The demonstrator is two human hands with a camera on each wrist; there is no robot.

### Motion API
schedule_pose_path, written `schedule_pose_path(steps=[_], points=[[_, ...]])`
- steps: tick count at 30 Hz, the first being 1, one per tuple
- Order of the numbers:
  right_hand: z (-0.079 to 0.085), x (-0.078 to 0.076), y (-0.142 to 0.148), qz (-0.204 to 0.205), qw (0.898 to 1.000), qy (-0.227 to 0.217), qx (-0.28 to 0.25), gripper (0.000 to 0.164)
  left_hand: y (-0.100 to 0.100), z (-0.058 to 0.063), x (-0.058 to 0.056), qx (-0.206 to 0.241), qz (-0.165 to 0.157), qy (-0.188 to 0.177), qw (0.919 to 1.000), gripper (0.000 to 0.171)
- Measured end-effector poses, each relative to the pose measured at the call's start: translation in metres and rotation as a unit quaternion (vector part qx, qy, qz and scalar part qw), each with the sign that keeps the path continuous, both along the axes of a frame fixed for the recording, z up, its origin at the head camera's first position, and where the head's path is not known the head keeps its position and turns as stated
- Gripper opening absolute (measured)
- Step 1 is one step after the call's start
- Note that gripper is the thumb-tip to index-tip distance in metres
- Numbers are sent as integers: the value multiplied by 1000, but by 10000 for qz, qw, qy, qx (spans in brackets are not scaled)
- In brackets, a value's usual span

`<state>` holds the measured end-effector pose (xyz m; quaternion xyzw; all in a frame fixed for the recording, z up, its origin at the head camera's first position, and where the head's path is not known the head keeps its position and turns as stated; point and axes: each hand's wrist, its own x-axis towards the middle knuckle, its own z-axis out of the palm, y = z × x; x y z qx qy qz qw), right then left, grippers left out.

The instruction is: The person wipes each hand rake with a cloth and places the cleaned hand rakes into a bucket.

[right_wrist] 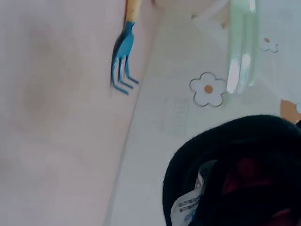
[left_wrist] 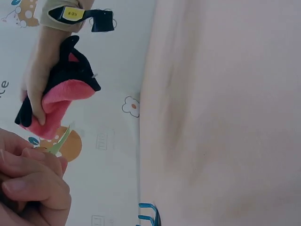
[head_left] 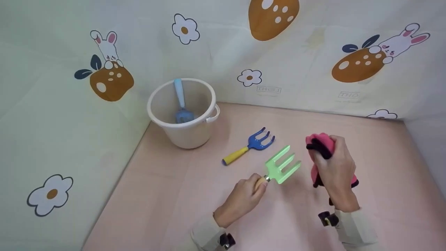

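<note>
A person's left hand is gripping a green fork by its wooden handle, fingers curling round it, while the right hand is pinching a pink-and-black fabric bundle (possibly gloves, judging by the dark cuff the right-wrist view is showing). The green tines are pointing forward of the left hand and toward the right, near the bundle yet apart from it. Straight ahead of the left hand, a blue fork with a yellow handle is lying on the pink tabletop; farther ahead and to that hand's left, a pale bucket is holding a blue tool, its handle leaning against the inside wall. Handling both items well is probably calling for a firm left grip close to the green fork's metal collar, with the tines facing away from the cloth so that nothing is snagging, and for a gathered right-hand hold, since a loose edge of soft fabric is likely to be drooping.
</note>
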<state>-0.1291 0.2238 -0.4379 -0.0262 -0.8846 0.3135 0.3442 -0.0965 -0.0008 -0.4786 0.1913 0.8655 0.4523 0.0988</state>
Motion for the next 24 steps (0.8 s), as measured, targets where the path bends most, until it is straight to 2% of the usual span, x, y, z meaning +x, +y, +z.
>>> schedule_pose_path(steps=[3, 6, 9, 12, 14, 18, 21, 24], points=[[-3, 10, -10, 596, 9977, 259, 210, 43, -1, 1, -2, 167, 88, -252, 9995, 28], [-9, 20, -24, 1177, 9905, 334, 631, 47, -1, 3, -2, 286, 170, -458, 9984, 28], [-15, 28, -35, 1469, 9830, 419, 1023, 51, 1, 4, -2, 330, 229, -444, 9982, 28], [-21, 32, -41, 1655, 9786, 425, 1146, 50, 2, 5, -2, 325, 250, -342, 9986, 26], [-23, 33, -43, 1792, 9784, 203, 1010, 48, 2, 5, -2, 325, 241, -287, 9988, 25], [-23, 37, -48, 2014, 9765, -585, 504, 40, 1, 3, -2, 298, 216, -140, 9992, 24], [-22, 38, -51, 1912, 9756, -1013, 368, 36, 1, 2, -1, 243, 171, 20, 9996, 24], [-20, 36, -55, 1677, 9787, -1085, 472, 35, 1, 1, -1, 209, 108, 346, 9991, 23]])
